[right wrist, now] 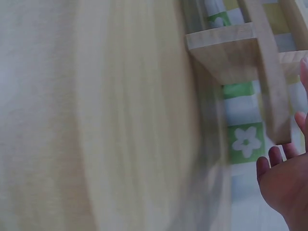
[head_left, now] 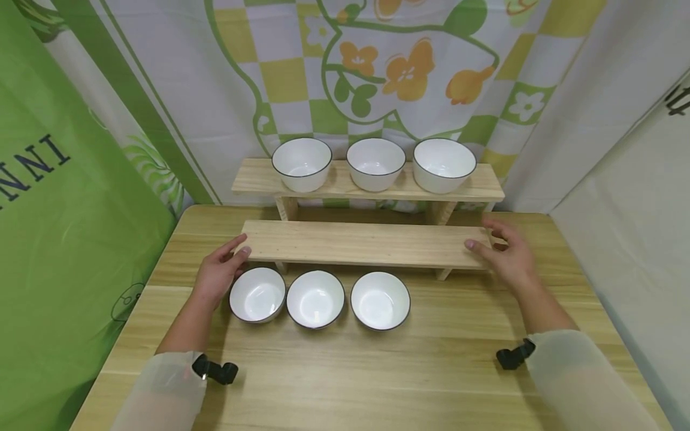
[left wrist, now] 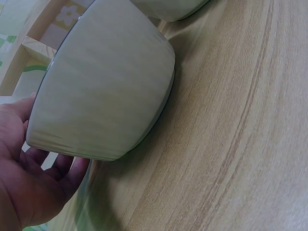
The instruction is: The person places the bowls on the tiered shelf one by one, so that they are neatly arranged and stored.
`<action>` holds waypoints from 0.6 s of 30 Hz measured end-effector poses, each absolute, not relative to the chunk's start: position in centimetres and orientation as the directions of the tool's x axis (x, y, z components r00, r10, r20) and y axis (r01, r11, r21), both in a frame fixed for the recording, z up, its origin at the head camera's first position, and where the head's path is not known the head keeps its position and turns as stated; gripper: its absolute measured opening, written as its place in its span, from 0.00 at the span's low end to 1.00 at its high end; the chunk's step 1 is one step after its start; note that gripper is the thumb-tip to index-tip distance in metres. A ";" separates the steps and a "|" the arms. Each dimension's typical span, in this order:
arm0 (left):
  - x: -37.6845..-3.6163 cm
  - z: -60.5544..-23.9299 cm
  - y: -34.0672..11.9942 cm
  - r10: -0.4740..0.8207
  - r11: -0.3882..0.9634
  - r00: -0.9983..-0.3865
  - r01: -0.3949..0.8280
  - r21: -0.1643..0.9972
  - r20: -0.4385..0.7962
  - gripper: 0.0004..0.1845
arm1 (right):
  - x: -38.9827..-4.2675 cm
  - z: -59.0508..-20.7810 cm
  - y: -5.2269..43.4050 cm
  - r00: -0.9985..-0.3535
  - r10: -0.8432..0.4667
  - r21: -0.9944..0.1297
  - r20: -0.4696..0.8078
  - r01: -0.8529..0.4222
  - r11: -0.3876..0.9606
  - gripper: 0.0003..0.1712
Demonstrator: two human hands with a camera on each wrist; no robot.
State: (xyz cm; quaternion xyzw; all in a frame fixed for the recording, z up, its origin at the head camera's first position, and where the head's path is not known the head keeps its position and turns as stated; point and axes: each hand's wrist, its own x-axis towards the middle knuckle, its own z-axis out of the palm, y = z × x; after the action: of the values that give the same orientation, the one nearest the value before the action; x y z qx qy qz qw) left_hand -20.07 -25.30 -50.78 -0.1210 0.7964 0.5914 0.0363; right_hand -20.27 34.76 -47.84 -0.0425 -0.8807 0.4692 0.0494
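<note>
I see the lower shelf board (head_left: 362,242), a flat plank of pale wood, lying across the middle of the counter (head_left: 431,359) with a hand at each end. My left hand (head_left: 218,272) touches its left end with fingers straight and loosely spread, so that grip is spread, not pinching. My right hand (head_left: 507,251) lies on the right end, fingers straight over the top face, its grip likewise spread flat.

Behind it, farther away, stands the upper shelf (head_left: 366,179), the same bare wood on short legs. I count three white bowls on it: left (head_left: 301,163), middle (head_left: 375,163), right (head_left: 444,164). Three more sit on the counter just near of the lower board: left (head_left: 257,294), middle (head_left: 315,299), right (head_left: 380,300). All six are round, glossy white with a thin dark rim.

The left wrist view gives me what the head view cannot: the outer wall of the near left bowl (left wrist: 103,82), smooth and tapering to its foot, with my palm (left wrist: 29,183) just beside it. The right wrist view is mostly blur, showing a shelf end (right wrist: 226,53) and my fingertips (right wrist: 269,166).

A patterned green, yellow and white curtain (head_left: 377,66) hangs behind.
</note>
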 end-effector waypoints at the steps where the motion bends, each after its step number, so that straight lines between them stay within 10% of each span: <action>1: -20.1 -50.9 -25.3 -0.147 0.270 -0.968 -0.237 0.933 -0.203 0.32 | -20.2 -48.1 34.8 -0.993 0.115 -0.831 0.027 0.042 0.554 0.48; 18: -19.8 -50.6 -25.2 -0.142 0.272 -0.970 -0.229 0.935 -0.197 0.35 | -20.0 -50.0 35.0 -0.983 0.026 -0.852 -0.183 0.172 0.495 0.55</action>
State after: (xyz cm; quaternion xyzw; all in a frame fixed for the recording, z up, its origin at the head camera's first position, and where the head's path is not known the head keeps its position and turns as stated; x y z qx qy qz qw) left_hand -19.82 -25.21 -50.59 -0.1164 0.7966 0.5921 0.0370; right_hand -20.00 35.05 -50.01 -0.0572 -0.8614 0.4993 -0.0732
